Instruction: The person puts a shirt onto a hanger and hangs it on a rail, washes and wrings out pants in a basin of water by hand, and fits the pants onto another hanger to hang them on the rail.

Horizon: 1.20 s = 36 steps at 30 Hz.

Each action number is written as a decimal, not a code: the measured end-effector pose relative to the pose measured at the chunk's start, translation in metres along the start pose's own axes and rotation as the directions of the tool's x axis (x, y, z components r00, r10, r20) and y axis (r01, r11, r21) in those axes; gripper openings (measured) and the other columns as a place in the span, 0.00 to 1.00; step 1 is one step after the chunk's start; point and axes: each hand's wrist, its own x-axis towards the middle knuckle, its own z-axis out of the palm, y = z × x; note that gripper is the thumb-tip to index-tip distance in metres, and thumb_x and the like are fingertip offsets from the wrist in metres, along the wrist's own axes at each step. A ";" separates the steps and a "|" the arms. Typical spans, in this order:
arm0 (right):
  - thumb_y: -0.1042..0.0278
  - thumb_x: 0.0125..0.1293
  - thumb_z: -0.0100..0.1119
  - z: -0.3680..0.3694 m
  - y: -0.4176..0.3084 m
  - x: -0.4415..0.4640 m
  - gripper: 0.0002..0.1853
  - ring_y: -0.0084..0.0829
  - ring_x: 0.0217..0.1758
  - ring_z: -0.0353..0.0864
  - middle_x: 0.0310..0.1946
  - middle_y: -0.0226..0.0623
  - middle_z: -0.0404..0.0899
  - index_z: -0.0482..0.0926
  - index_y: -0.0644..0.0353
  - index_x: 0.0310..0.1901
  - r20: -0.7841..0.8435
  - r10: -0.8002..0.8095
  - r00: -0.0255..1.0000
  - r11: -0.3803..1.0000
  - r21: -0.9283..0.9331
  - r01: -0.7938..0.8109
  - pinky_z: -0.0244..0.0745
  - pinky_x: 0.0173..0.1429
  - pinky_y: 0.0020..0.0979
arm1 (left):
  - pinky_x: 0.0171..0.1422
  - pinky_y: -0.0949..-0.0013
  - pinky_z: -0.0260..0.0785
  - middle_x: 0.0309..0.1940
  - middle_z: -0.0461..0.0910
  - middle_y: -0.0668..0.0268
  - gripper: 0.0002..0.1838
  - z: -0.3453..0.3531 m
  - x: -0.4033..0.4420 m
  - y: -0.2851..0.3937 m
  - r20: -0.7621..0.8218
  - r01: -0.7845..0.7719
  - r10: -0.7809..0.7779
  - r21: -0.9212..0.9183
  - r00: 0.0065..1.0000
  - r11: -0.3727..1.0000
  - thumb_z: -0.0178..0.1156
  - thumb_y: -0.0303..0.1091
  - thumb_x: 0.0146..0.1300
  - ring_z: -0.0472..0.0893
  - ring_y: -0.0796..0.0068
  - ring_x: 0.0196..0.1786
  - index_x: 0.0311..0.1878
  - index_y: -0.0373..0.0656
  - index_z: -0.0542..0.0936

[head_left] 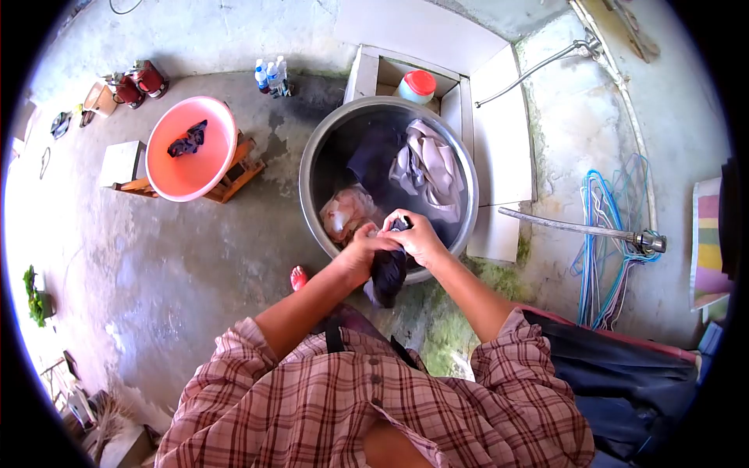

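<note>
Over the near rim of a large metal basin (306, 181), both my hands are closed on a dark wet-looking cloth (387, 279). My left hand (360, 251) pinches it from one side, and my right hand (415, 237) grips its bunched upper end. The lower part of the cloth hangs down outside the rim; its exact kind of garment is unclear. Water fills part of the basin. Inside lie a pale grey-pink garment (431, 168) at the right, a whitish-pink cloth (346, 212) at the left, and a dark cloth (373, 160) mostly under water.
A pink basin (228, 129) holding a dark garment (187, 139) rests on a wooden stool (243, 165). Several bottles (273, 76) stand by the wall. Behind the metal basin is a red-lidded tub (417, 86). Blue and white hangers (599, 257) hang at right, near a hose (569, 225).
</note>
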 end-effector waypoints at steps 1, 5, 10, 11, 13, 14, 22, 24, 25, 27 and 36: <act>0.83 0.54 0.67 0.006 -0.011 -0.005 0.07 0.20 0.34 0.78 0.30 0.33 0.80 0.78 0.62 0.32 -0.015 -0.045 0.999 0.998 0.042 0.045 0.74 0.39 0.23 | 0.56 0.61 0.69 0.46 0.77 0.62 0.27 -0.002 -0.007 0.005 -0.021 -0.023 0.020 -0.145 1.000 0.989 0.69 0.33 0.50 0.77 0.65 0.51 0.55 0.46 0.72; 0.84 0.53 0.65 0.029 -0.055 -0.028 0.08 0.17 0.33 0.77 0.27 0.29 0.79 0.76 0.61 0.29 -0.003 -0.174 0.985 0.982 -0.070 0.173 0.73 0.38 0.21 | 0.59 0.51 0.68 0.54 0.75 0.55 0.25 -0.044 -0.008 0.008 -0.059 -0.031 0.022 -0.149 0.998 0.988 0.59 0.49 0.61 0.75 0.56 0.53 0.55 0.43 0.72; 0.83 0.54 0.65 0.056 -0.110 -0.054 0.10 0.16 0.35 0.75 0.29 0.29 0.78 0.73 0.60 0.30 0.117 -0.560 0.820 0.796 -0.196 0.572 0.71 0.44 0.24 | 0.56 0.38 0.70 0.57 0.74 0.52 0.34 -0.058 -0.025 0.018 -0.223 0.438 -0.439 -0.057 0.870 0.897 0.52 0.65 0.63 0.75 0.50 0.57 0.61 0.47 0.72; 0.84 0.53 0.66 0.059 -0.117 -0.059 0.11 0.19 0.37 0.77 0.30 0.31 0.78 0.73 0.61 0.30 0.125 -0.584 0.802 0.783 -0.173 0.597 0.72 0.46 0.25 | 0.55 0.35 0.70 0.57 0.74 0.51 0.36 -0.061 -0.028 0.018 -0.058 0.564 -0.582 -0.190 0.811 0.804 0.51 0.69 0.63 0.75 0.49 0.58 0.62 0.48 0.72; 0.85 0.52 0.66 0.064 -0.127 -0.065 0.11 0.23 0.39 0.79 0.32 0.34 0.79 0.73 0.61 0.30 0.151 -0.655 0.740 0.731 -0.122 0.671 0.73 0.48 0.27 | 0.53 0.33 0.72 0.58 0.74 0.47 0.42 -0.035 -0.032 0.020 0.225 0.356 -0.287 -0.390 0.931 0.849 0.47 0.74 0.61 0.78 0.46 0.55 0.66 0.48 0.70; 0.85 0.52 0.67 0.066 -0.127 -0.067 0.11 0.25 0.39 0.80 0.32 0.35 0.80 0.73 0.61 0.31 0.153 -0.684 0.713 0.706 -0.106 0.700 0.74 0.49 0.29 | 0.55 0.35 0.73 0.56 0.75 0.47 0.41 -0.021 -0.035 0.031 0.253 0.315 -0.220 -0.437 0.942 0.842 0.48 0.72 0.62 0.79 0.47 0.53 0.63 0.44 0.71; 0.82 0.51 0.69 0.061 -0.110 -0.074 0.15 0.34 0.45 0.80 0.39 0.43 0.80 0.76 0.63 0.40 -0.005 -0.840 0.543 0.539 -0.126 0.833 0.76 0.54 0.38 | 0.42 0.62 0.74 0.28 0.76 0.59 0.16 0.012 -0.029 0.102 0.137 -0.022 0.114 -0.540 0.984 0.841 0.62 0.41 0.59 0.77 0.64 0.32 0.37 0.37 0.73; 0.79 0.51 0.72 0.065 -0.112 -0.079 0.18 0.36 0.46 0.80 0.42 0.44 0.79 0.76 0.63 0.42 0.067 -0.867 0.494 0.475 -0.190 0.859 0.76 0.55 0.38 | 0.41 0.62 0.74 0.25 0.77 0.61 0.15 0.016 -0.028 0.115 0.103 0.067 -0.006 -0.601 0.995 0.797 0.64 0.40 0.57 0.77 0.65 0.28 0.36 0.37 0.73; 0.75 0.49 0.75 0.068 -0.119 -0.086 0.20 0.43 0.52 0.80 0.48 0.48 0.79 0.76 0.62 0.43 0.131 -0.851 0.508 0.468 -0.250 0.848 0.74 0.58 0.42 | 0.41 0.62 0.75 0.24 0.77 0.61 0.15 0.019 -0.027 0.117 0.085 0.099 -0.060 -0.604 0.995 0.791 0.64 0.39 0.57 0.78 0.65 0.27 0.35 0.37 0.73; 0.71 0.47 0.78 0.076 -0.132 -0.083 0.24 0.51 0.58 0.78 0.54 0.54 0.77 0.76 0.61 0.44 0.266 -0.888 0.374 0.289 -0.309 0.906 0.72 0.61 0.45 | 0.39 0.62 0.77 0.25 0.79 0.59 0.15 0.020 -0.021 0.112 0.059 0.108 -0.091 -0.602 0.994 0.791 0.64 0.39 0.57 0.80 0.63 0.28 0.35 0.37 0.73; 0.83 0.59 0.62 0.056 -0.101 -0.047 0.08 0.39 0.42 0.85 0.33 0.41 0.80 0.75 0.63 0.37 -0.527 -0.519 0.673 0.736 0.124 0.666 0.79 0.47 0.35 | 0.45 0.63 0.76 0.31 0.79 0.59 0.12 0.049 -0.042 0.111 -0.153 -0.335 0.299 -0.480 0.942 0.811 0.61 0.33 0.59 0.80 0.66 0.36 0.39 0.34 0.74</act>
